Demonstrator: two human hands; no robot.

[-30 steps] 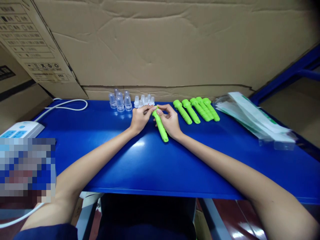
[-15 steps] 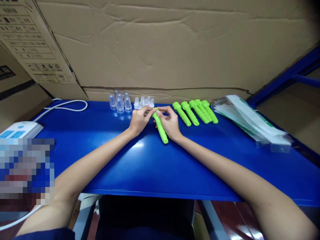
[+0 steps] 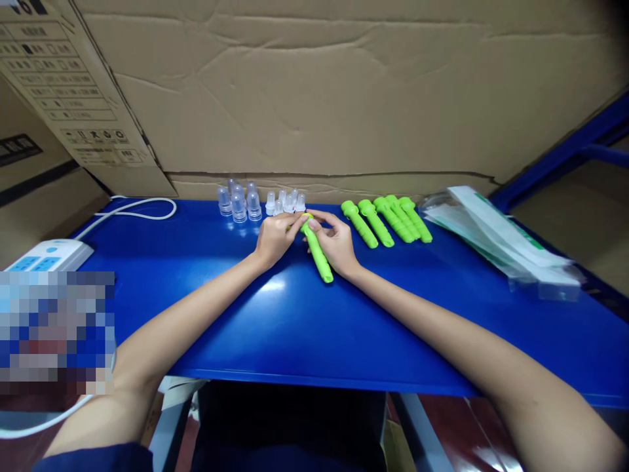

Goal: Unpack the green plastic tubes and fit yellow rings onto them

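A lime-green flashlight-shaped tube (image 3: 320, 254) slants over the blue table, its wide end away from me and its narrow end towards me. My right hand (image 3: 337, 246) is closed around its upper part, thumb on top. The fingers of my left hand (image 3: 275, 237) pinch at the wide end, where a yellowish rim shows; my fingers partly hide that end. Just behind my left hand stand several small clear-topped pieces with white bases (image 3: 284, 202). Further left is a group of larger clear domed caps (image 3: 238, 204), standing upright.
Several matching green tubes (image 3: 388, 221) lie side by side right of my hands. Beyond them are clear plastic bags with white and green strips (image 3: 506, 236). A white power strip (image 3: 54, 254) with its cable sits at left. Cardboard (image 3: 314, 98) walls the table's back.
Both hands keep the green tube in nearly the same pose, with only slight finger movement at its wide end. The whole view has shifted a little.
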